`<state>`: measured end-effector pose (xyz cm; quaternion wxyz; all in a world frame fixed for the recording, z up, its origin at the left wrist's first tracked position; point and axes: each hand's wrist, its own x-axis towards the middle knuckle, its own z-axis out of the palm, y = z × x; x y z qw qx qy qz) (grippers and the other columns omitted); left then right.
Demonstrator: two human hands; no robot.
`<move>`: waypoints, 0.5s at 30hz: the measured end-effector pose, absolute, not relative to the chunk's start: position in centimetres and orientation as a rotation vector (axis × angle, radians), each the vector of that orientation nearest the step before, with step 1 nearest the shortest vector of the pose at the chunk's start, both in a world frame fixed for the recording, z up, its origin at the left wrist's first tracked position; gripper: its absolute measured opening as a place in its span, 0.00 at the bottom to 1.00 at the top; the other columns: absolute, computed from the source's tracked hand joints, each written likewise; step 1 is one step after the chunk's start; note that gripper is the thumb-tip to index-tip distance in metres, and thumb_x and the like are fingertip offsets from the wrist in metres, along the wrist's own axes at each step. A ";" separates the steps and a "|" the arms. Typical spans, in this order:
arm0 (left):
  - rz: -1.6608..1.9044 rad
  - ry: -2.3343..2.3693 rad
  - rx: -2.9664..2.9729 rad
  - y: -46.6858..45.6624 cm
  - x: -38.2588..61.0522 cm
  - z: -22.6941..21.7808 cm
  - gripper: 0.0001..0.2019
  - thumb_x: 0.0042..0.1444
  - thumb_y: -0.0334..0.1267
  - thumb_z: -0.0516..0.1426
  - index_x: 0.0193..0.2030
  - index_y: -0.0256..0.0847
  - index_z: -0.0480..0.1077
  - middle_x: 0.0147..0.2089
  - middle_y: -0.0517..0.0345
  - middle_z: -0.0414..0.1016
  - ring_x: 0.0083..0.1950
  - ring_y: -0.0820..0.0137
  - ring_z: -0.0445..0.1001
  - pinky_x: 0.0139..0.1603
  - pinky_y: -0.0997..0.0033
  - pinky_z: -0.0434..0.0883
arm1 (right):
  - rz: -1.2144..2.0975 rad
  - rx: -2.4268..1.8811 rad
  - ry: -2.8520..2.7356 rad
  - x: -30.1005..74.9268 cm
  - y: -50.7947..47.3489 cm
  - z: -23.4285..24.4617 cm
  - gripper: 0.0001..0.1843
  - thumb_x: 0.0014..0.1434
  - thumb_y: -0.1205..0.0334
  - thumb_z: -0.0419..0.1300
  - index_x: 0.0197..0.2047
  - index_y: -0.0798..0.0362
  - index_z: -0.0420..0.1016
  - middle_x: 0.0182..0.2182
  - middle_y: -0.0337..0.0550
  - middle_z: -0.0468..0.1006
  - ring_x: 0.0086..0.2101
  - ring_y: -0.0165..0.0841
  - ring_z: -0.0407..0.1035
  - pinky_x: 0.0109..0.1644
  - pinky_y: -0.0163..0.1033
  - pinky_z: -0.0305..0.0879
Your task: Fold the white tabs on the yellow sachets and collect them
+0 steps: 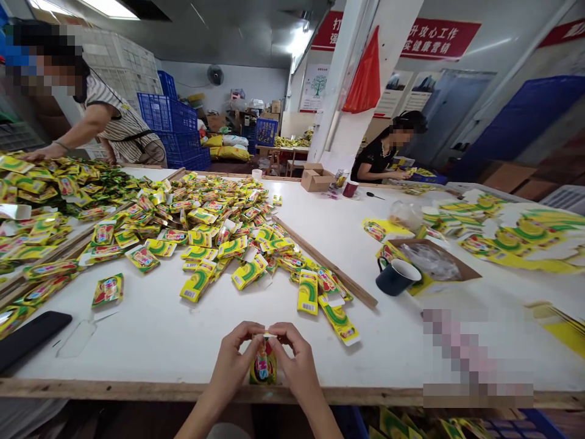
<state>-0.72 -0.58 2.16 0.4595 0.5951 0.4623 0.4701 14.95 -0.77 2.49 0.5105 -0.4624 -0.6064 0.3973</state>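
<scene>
Left hand (pixel 238 352) and right hand (pixel 292 352) pinching top end of one printed carton (pixel 264 367), carton right by bench (pixel 159 341) near edge, heap of similar boxes (pixel 200 239) beyond, dark mug (pixel 397 278) off to the right

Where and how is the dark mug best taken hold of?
Probably the dark mug's handle, with the right hand, once free, coming from the left: the loop juts out on that side, while the open carton crowds the far side.
</scene>
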 end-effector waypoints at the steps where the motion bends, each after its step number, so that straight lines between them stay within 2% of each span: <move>1: 1.164 1.158 1.453 -0.6 -0.6 2.2 0.10 0.58 0.43 0.56 0.39 0.40 0.74 0.42 0.51 0.79 0.45 0.62 0.76 0.47 0.65 0.72 | 0.947 -1.124 -1.456 14.9 -0.8 2.6 0.09 0.60 0.57 0.58 0.37 0.53 0.76 0.37 0.46 0.76 0.38 0.36 0.72 0.41 0.36 0.70; 5: 1.189 1.226 1.374 -0.5 -0.2 2.3 0.10 0.56 0.43 0.58 0.39 0.39 0.74 0.38 0.52 0.79 0.40 0.63 0.76 0.42 0.67 0.73 | 0.929 -1.191 -1.452 14.6 -0.5 2.9 0.11 0.60 0.55 0.58 0.34 0.53 0.74 0.31 0.43 0.76 0.33 0.35 0.71 0.38 0.36 0.68; 8: 1.204 1.245 1.343 -0.2 0.0 2.5 0.10 0.55 0.44 0.58 0.35 0.39 0.74 0.34 0.53 0.79 0.37 0.63 0.76 0.40 0.68 0.72 | 0.921 -1.242 -1.451 14.5 -0.1 3.1 0.12 0.60 0.53 0.58 0.33 0.53 0.74 0.29 0.42 0.76 0.31 0.35 0.70 0.36 0.35 0.67; 15: 1.185 1.275 1.378 0.8 0.2 2.5 0.11 0.56 0.43 0.57 0.34 0.38 0.75 0.31 0.54 0.78 0.35 0.64 0.75 0.38 0.68 0.72 | 0.913 -1.285 -1.442 14.3 0.4 3.4 0.14 0.59 0.51 0.57 0.31 0.53 0.73 0.26 0.40 0.75 0.28 0.33 0.68 0.32 0.34 0.65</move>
